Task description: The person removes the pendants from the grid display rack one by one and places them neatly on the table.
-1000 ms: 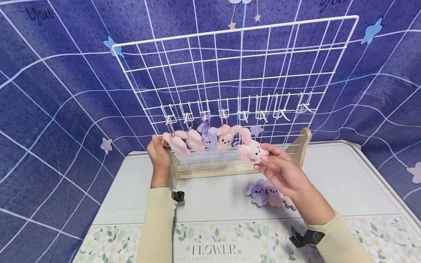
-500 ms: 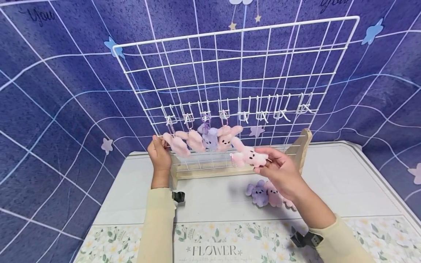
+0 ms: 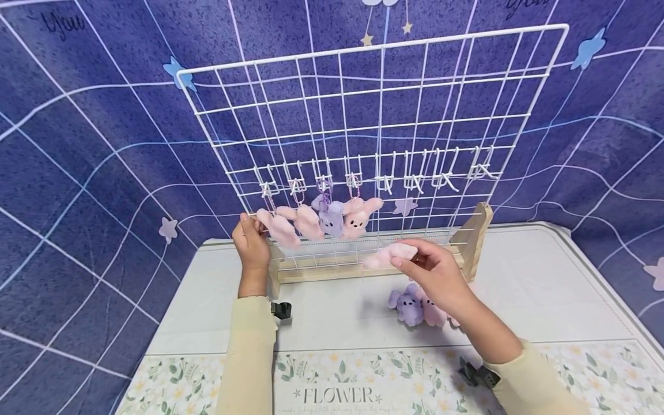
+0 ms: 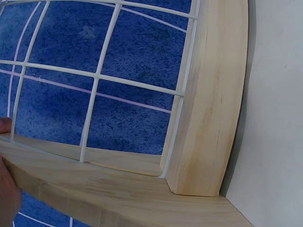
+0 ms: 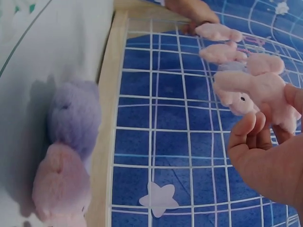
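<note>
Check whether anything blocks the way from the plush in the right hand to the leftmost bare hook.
Nothing visible blocks it. In the head view, the bare hook sits above the pink plush in the grip of the right hand. An ear of the nearest hanging plush shows just below the hook, but seems to leave room.

A blue-purple backdrop (image 3: 104, 167) (starry and grid-lined) rises behind a white table (image 3: 332, 323).
</note>
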